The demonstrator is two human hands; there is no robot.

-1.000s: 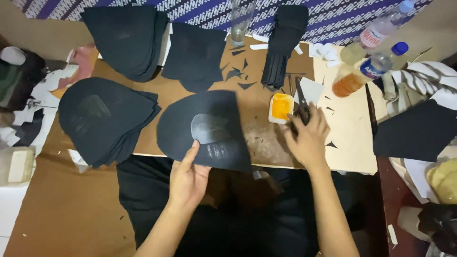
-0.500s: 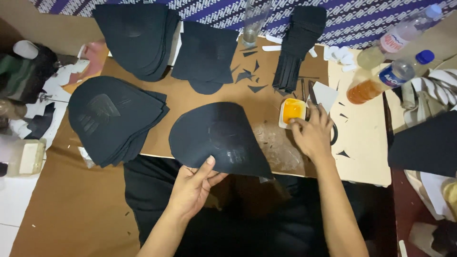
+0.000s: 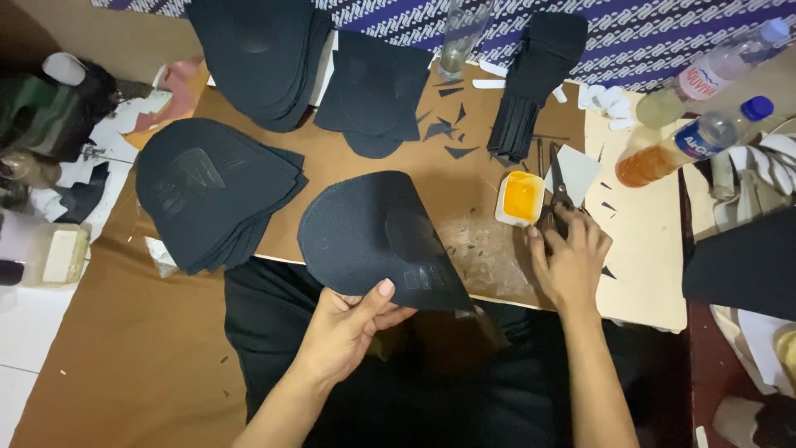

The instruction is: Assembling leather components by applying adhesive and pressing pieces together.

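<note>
My left hand [image 3: 352, 328] pinches the near edge of a black rounded fabric piece [image 3: 373, 236] that lies over the front of a brown board [image 3: 464, 187]. My right hand [image 3: 568, 261] rests on the board, its fingers closed around the handles of a pair of scissors [image 3: 554, 178] whose blades point away from me. Just left of the scissors stands a small white tub of yellow-orange glue [image 3: 521, 199].
Stacks of black cut pieces lie at left [image 3: 211, 191], top centre [image 3: 261, 54] and middle [image 3: 373, 91]; a stack of black strips [image 3: 535, 75] stands behind. Two bottles [image 3: 692, 145] lie at right, a clear glass [image 3: 460, 37] at the back. Small black offcuts [image 3: 448, 137] dot the board.
The view has shifted down and left a little. My left hand keeps holding the fabric piece; my right hand has stayed at the scissors beside the glue tub.
</note>
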